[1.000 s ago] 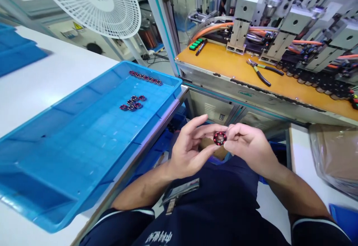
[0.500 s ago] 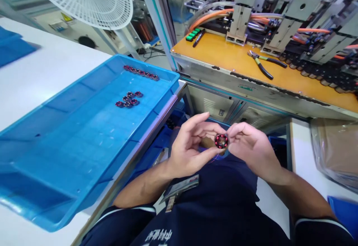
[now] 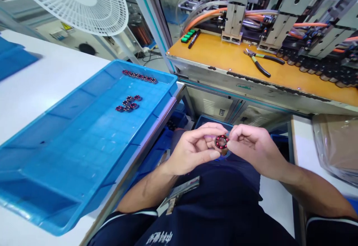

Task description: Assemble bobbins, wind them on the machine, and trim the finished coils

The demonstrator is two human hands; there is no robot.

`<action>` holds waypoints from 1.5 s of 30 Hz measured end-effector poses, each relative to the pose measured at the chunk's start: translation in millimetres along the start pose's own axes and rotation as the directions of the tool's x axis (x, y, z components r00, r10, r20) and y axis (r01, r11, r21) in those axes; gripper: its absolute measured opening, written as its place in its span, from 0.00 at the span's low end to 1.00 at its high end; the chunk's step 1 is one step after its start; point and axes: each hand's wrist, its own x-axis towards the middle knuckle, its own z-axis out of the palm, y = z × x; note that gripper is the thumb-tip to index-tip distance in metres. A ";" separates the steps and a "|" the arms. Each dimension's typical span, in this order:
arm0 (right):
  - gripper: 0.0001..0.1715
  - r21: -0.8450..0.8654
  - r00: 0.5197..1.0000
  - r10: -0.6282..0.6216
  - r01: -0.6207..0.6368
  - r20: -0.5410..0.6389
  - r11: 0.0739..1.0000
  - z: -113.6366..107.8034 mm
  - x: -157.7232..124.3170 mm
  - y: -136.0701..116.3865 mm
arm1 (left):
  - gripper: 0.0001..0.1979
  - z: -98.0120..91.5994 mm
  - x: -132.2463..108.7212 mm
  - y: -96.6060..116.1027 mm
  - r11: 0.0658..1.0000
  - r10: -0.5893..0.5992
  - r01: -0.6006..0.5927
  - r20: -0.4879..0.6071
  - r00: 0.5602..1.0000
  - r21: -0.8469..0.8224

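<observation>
A small black ring with red spots around its face (image 3: 221, 142) is held up in front of my body, its open centre turned towards me. My left hand (image 3: 192, 149) grips it from the left, thumb below and fingers curled behind and above. At its right edge, my right hand (image 3: 251, 145) pinches with thumb and forefinger, the other fingers folded in. The fingertips behind the ring are partly hidden. To the left, a large blue tray (image 3: 134, 141) holds similar small rings: a row (image 3: 140, 76) along the far end and a loose cluster (image 3: 128, 104) nearer the middle.
Ahead, an orange-topped machine bench (image 3: 207, 53) carries cutting pliers (image 3: 257, 61), a black pen (image 3: 194, 39) and a row of dark cylindrical parts (image 3: 316, 67). A white fan (image 3: 106, 7) stands at the back left. A plastic-wrapped cardboard box (image 3: 338, 145) lies at right.
The ring has turned slightly in my fingers, its face now more towards me. My right thumb has shifted onto its right edge. The view has tilted a little.
</observation>
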 end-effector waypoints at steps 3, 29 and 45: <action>0.14 -0.047 0.999 0.025 -0.023 0.025 0.999 0.4 2.5 -4.4 | 0.22 3.0 -0.2 -4.8 0.999 -0.031 0.031 -0.005 1.000 -0.012; 0.12 -0.130 0.893 -0.200 0.273 0.403 0.953 -28.5 35.8 -15.2 | 0.15 5.8 -1.5 14.4 0.942 -0.327 0.332 0.083 0.941 -0.054; 0.09 -0.187 0.971 0.179 -0.148 0.161 0.971 -14.5 9.7 -27.8 | 0.16 1.0 -0.7 11.2 0.996 -0.085 0.085 0.013 0.996 0.026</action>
